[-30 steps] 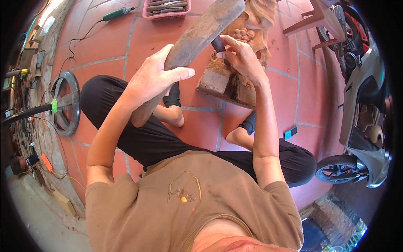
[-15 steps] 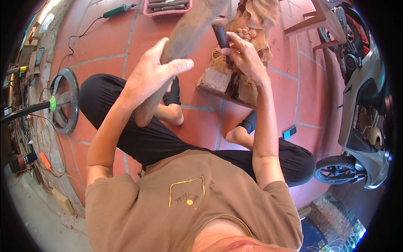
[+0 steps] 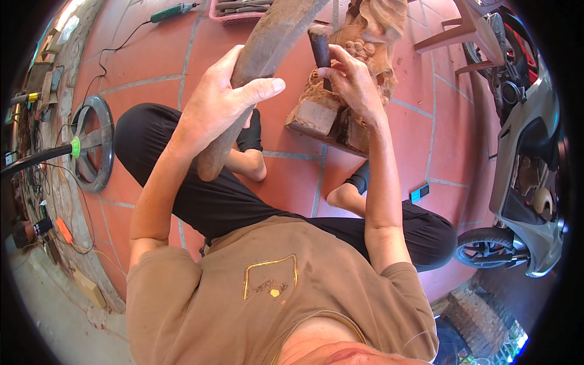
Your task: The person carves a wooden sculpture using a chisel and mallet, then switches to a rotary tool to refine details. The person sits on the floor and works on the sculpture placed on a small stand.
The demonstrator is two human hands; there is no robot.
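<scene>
My left hand is wrapped round a long wooden mallet, thumb across its front. The mallet slants up to the right, and its upper end runs out of the picture. In the fingers of my right hand is a chisel with a dark handle, held roughly upright; its blade end is hidden behind the hand. Just beyond and beneath that hand lies a brown wood carving with round knobs and wavy folds. The mallet's upper part is close to the chisel's top, with a gap showing between them.
A pink basket of tools stands at the far side. Left of it lies a green power tool with a black cord. A fan base is at left, a plastic chair and motorbike at right. A phone lies on the tiles.
The mallet and my left hand have shifted slightly right. The chisel has barely moved, still upright over the carving in my right hand.
</scene>
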